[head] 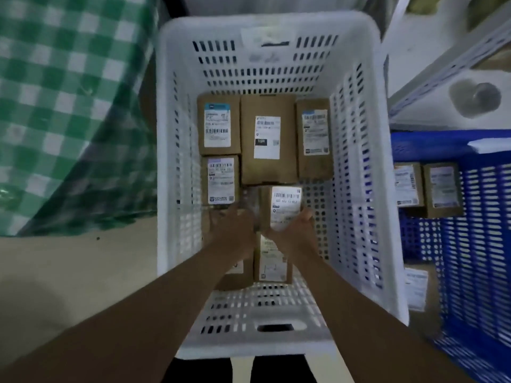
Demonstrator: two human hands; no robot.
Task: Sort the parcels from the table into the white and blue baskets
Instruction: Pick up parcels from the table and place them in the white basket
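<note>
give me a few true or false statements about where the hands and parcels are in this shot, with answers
1. Both hands are down inside the white basket. True.
2. The right hand holds a parcel with a white label facing up. True.
3. The blue basket has no parcels in it. False: at least two brown parcels with labels lie inside it.
4. The blue basket stands to the left of the white basket. False: it stands to its right; a green checked cloth is on the left.
5. The left hand is beside the right hand, near the same parcel. True.
6. The parcels in the white basket are red. False: they are brown cardboard with white labels.
</note>
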